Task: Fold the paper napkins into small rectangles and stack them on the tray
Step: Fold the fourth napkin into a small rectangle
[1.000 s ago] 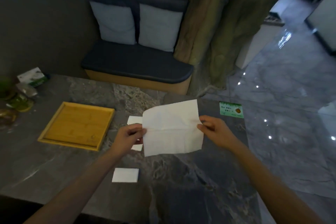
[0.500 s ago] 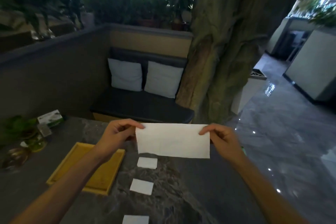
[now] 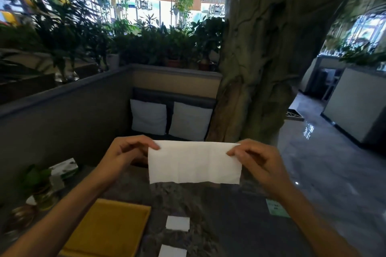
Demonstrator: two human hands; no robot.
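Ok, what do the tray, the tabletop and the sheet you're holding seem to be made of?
The tray looks like wood or bamboo: yellow-brown, matte, with a raised rim. The tabletop looks like polished stone or a stone-look slab: dark grey with pale mottled veining. The sheet, held by the left hand and right hand, looks like thin white tissue paper, with soft fold creases and a limp lower edge.

A white paper napkin, folded to a wide strip, hangs in the air above the dark stone counter. The left hand pinches its upper left corner and the right hand pinches its upper right corner, each grip closed on the paper. Below, a yellow wooden tray lies at the left. Just beside it lie two small folded napkins, apart from each other. A green card lies at the right.
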